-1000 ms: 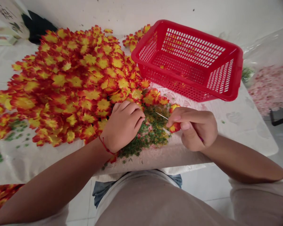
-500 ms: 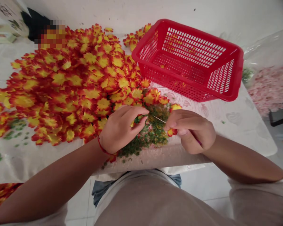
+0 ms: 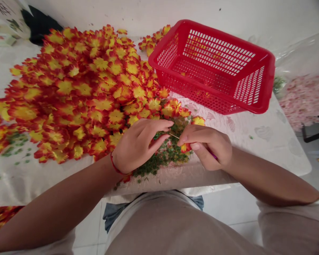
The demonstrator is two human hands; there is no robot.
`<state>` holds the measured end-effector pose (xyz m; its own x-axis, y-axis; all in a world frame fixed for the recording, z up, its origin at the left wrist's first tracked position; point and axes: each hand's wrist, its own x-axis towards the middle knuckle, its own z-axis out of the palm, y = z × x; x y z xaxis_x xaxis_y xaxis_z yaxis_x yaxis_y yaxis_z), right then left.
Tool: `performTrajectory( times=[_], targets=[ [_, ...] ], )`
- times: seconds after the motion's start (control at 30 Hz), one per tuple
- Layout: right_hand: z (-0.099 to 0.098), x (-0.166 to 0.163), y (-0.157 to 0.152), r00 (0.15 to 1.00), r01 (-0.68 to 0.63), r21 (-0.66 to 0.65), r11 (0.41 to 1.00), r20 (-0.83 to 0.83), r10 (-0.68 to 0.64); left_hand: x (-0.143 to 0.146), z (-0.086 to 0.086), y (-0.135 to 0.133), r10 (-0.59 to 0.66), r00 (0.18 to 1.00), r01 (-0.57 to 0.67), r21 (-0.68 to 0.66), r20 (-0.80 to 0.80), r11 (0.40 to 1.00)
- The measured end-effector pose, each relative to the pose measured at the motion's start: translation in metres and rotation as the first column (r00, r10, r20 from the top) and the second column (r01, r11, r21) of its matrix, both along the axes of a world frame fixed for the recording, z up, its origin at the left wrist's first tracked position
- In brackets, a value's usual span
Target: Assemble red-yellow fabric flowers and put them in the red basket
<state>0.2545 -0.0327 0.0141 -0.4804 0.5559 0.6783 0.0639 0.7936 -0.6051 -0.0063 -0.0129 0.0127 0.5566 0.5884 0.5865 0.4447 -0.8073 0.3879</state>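
Our right hand (image 3: 208, 145) has moved left toward the frame's centre, gripping a thin needle (image 3: 174, 136) beside the narrowly parted thumb and forefinger of our left hand (image 3: 139, 143).

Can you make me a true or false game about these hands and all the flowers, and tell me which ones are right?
1. The right hand holds a thin needle. True.
2. A heap of red-and-yellow artificial flowers lies left of the plastic basket. True.
3. The red bracelet is on the right wrist. False: it is on the left one.
4. The left hand is inside the basket. False: it is over the tiny green pieces.
5. The pink flowers are beyond the table's right edge. True.
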Motion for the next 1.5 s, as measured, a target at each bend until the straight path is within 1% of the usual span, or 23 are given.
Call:
performTrajectory(
  times=[0.07, 0.13, 0.2, 0.27, 0.4, 0.5, 0.6, 0.73, 0.8, 0.9, 0.97, 1.03, 1.13, 1.23, 1.37, 1.5],
  targets=[
    [-0.001, -0.002, -0.001, 1.0, 0.023, -0.029, 0.999, 0.002, -0.023, -0.001, -0.001, 0.001, -0.06, 0.998, 0.06, 0.024, 0.002, 0.998],
    [-0.004, -0.004, -0.003, 0.997, 0.077, -0.056, 0.995, 0.004, -0.077, -0.001, -0.002, 0.002, -0.13, 0.991, 0.129, 0.039, 0.02, 0.991],
    [-0.007, -0.006, -0.004, 0.991, 0.135, -0.074, 0.988, -0.01, -0.136, -0.001, -0.002, 0.002, -0.184, 0.981, 0.183, 0.025, 0.056, 0.983],
    [-0.008, -0.008, -0.005, 0.985, 0.158, -0.108, 0.981, -0.046, -0.164, -0.001, -0.003, 0.001, -0.198, 0.975, 0.201, -0.016, 0.102, 0.98],
    [-0.006, -0.011, -0.004, 0.987, 0.063, -0.186, 0.98, -0.137, -0.09, 0.001, 0.001, -0.003, -0.142, 0.976, 0.161, -0.106, 0.168, 0.981],
    [-0.005, -0.012, -0.003, 0.982, 0.006, -0.227, 0.974, -0.181, -0.049, 0.003, 0.006, -0.006, -0.076, 0.989, 0.095, -0.148, 0.126, 0.984],
    [-0.006, -0.015, -0.003, 0.967, 0.003, -0.306, 0.952, -0.242, -0.08, 0.003, 0.011, -0.007, -0.07, 0.995, 0.079, -0.156, 0.067, 0.985],
    [-0.006, -0.02, -0.006, 0.957, 0.0, -0.386, 0.923, -0.267, -0.112, 0.003, 0.011, -0.008, -0.091, 0.995, 0.096, -0.112, 0.047, 0.989],
    [-0.004, -0.021, -0.008, 0.96, 0.031, -0.401, 0.916, -0.244, -0.14, 0.003, 0.009, -0.009, -0.086, 0.995, 0.091, -0.106, 0.044, 0.99],
    [-0.004, -0.022, -0.008, 0.949, 0.13, -0.404, 0.905, -0.213, -0.231, 0.003, 0.008, -0.01, -0.053, 0.997, 0.058, -0.097, 0.055, 0.994],
    [-0.007, -0.02, -0.004, 0.923, 0.183, -0.424, 0.887, -0.237, -0.304, 0.003, 0.008, -0.009, -0.016, 0.997, 0.021, -0.073, 0.073, 0.997],
    [-0.011, -0.016, 0.001, 0.898, 0.203, -0.445, 0.872, -0.27, -0.347, 0.002, 0.009, -0.008, 0.015, 0.996, -0.011, -0.038, 0.088, 0.999],
    [-0.013, -0.012, 0.008, 0.906, 0.196, -0.468, 0.862, -0.25, -0.342, 0.001, 0.008, -0.006, 0.054, 0.995, -0.054, -0.001, 0.081, 0.999],
    [-0.01, -0.012, 0.008, 0.922, 0.212, -0.459, 0.863, -0.199, -0.332, 0.001, 0.006, -0.005, 0.096, 0.993, -0.097, 0.015, 0.066, 0.995],
    [-0.006, -0.015, 0.001, 0.914, 0.291, -0.386, 0.876, -0.159, -0.373, 0.001, 0.005, -0.005, 0.087, 0.994, -0.089, 0.032, 0.061, 0.996],
    [-0.009, -0.014, -0.003, 0.9, 0.326, -0.363, 0.873, -0.162, -0.404, 0.001, 0.005, -0.004, 0.074, 0.994, -0.074, 0.004, 0.08, 0.997]
  ],
)
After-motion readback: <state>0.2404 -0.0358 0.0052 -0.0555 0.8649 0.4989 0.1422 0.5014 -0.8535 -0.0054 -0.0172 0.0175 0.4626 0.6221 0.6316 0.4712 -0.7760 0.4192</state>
